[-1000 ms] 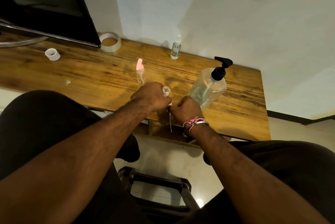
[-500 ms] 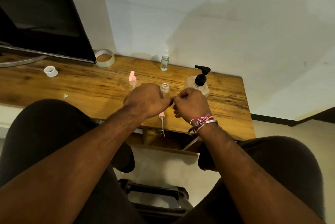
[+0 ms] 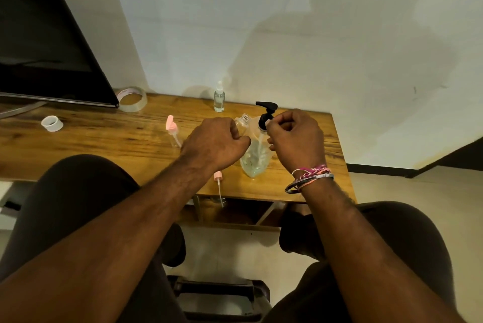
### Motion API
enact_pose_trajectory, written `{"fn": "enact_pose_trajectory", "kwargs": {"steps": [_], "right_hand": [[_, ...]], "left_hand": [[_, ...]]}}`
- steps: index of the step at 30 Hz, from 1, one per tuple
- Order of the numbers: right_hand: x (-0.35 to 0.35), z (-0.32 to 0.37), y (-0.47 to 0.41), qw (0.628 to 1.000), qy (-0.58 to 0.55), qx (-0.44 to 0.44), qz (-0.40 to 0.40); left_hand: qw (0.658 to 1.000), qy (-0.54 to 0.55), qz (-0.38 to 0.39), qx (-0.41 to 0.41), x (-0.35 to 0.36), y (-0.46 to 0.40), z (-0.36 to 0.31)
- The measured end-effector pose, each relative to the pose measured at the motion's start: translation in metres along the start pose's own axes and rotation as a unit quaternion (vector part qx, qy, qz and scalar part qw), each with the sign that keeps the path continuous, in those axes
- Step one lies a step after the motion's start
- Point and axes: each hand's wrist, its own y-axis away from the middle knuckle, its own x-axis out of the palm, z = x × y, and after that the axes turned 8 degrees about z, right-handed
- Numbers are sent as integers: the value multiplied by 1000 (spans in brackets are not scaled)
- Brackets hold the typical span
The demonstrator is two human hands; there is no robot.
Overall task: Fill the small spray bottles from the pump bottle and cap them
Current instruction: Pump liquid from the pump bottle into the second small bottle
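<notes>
Head view: the left hand (image 3: 215, 143) grasps a small uncapped clear plastic spray bottle (image 3: 242, 124), tilted toward the large clear pump bottle (image 3: 257, 152) at the table's near right. The right hand (image 3: 295, 139) is curled at the black pump head (image 3: 266, 113); whether it grips is unclear. The small bottle looks light and slippery, best held round its body.

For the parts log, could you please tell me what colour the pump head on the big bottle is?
Black; the pump head shows best in the head view.
</notes>
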Motion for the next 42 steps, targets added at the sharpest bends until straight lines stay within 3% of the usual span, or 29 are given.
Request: {"fn": "enact_pose_trajectory", "kwargs": {"steps": [9, 13, 20, 28, 35, 42], "right_hand": [[-6, -8, -24, 998, -31, -42, -41], [4, -5, -33, 995, -59, -76, -22], [21, -3, -40, 992, -117, -1, 51], [19, -9, -36, 966, -217, 52, 127], [24, -20, -39, 953, -256, 26, 159], [36, -28, -45, 961, -253, 9, 108]], "left_hand": [[999, 48, -22, 8, 11, -20, -18], [997, 60, -40, 31, 15, -24, -19], [991, 83, -82, 69, 18, -33, -13], [985, 131, -2, 117, 12, -47, -5], [983, 124, 37, 128, 7, -54, -5], [984, 125, 31, 125, 7, -54, -4]]}}
